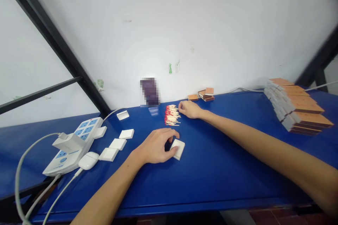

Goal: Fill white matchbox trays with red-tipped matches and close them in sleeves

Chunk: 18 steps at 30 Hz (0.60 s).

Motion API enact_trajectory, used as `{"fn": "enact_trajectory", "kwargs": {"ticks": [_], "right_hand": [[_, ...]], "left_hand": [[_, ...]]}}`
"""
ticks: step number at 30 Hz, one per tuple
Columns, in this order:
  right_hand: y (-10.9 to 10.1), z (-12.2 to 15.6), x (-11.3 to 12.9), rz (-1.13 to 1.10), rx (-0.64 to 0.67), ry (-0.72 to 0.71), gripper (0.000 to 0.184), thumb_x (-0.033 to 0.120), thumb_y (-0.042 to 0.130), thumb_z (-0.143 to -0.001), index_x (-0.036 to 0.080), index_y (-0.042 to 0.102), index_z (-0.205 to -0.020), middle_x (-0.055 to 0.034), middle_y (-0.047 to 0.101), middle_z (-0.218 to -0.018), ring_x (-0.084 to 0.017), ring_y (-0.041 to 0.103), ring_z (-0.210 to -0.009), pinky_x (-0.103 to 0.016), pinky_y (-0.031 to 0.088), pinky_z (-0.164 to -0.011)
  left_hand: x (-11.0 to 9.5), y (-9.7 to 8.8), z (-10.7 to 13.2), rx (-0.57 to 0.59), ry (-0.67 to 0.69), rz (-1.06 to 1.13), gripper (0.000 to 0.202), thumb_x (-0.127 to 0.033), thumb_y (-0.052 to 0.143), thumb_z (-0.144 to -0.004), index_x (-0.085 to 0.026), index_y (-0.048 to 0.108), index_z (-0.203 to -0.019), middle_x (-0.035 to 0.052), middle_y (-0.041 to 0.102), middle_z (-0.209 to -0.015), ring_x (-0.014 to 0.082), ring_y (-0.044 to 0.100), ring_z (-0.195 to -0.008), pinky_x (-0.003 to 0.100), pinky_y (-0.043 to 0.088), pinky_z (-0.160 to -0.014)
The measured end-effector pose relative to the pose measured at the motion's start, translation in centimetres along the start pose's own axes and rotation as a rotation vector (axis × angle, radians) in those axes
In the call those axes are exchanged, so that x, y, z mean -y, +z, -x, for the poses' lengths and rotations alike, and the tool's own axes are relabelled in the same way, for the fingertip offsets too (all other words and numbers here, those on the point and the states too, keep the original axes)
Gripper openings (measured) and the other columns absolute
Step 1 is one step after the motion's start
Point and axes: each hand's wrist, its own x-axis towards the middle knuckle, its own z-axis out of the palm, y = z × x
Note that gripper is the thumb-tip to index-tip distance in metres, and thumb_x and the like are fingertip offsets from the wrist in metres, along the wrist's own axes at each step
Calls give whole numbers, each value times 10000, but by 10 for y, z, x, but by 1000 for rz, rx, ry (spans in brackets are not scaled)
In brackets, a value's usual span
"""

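On the blue table, a loose pile of red-tipped matches (172,115) lies with most heads pointing left. My right hand (189,109) is at the pile's right side, fingers drawn together and touching the match ends; whether a match is between them is hidden. Nearer to me, my left hand (160,146) grips a small white matchbox tray (178,149), thumb on its near side and fingers curled at the far side. The inside of that tray is hard to make out. More white trays (118,144) lie to the left of my left hand.
A power strip (76,144) with a plugged-in charger and cables occupies the left, beside a white earbud case (89,160). Several matchbox covers (206,94) sit by the wall. Stacked matchboxes (298,105) stand at the right. A blurred dark object (150,92) leans against the wall.
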Motion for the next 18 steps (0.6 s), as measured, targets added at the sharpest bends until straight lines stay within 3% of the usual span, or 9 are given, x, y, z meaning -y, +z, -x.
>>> {"fn": "enact_trajectory", "kwargs": {"ticks": [4,8,10,14,18], "right_hand": [[-9,11,1,-71,19,-51,166,235,514,-880,129,637,-912,-50,673,-806,-125,562,-688,-216,375,-614],[-19,39,12,-196,97,-156,192,285,511,-892,131,618,-933,-21,648,-772,-111,533,-642,-213,381,-588],[-20,55,20,-257,158,-208,171,289,527,-882,139,607,-887,-2,617,-723,-107,511,-612,-214,373,-575],[-18,73,35,-194,247,-309,98,221,525,-869,165,605,-878,32,577,-647,-97,471,-561,-212,333,-558],[-13,73,42,-100,194,-288,67,187,556,-838,180,622,-831,41,551,-612,-94,442,-541,-219,300,-557]], "left_hand": [[1,4,0,-65,13,60,334,-164,518,-815,-213,592,-1137,15,636,-867,149,567,-733,271,451,-694],[0,7,-3,-99,6,137,339,-149,522,-803,-207,612,-1125,17,660,-884,136,571,-701,262,450,-665],[0,6,-5,-166,-32,179,250,-149,502,-819,-194,643,-1020,17,663,-845,135,572,-694,257,443,-650],[11,-1,-8,-456,-183,183,196,-168,448,-858,-168,634,-796,18,650,-764,139,558,-681,266,424,-656],[28,-6,-7,-435,-273,-15,351,-249,455,-885,-167,551,-558,1,579,-581,145,529,-619,314,388,-727]]}}
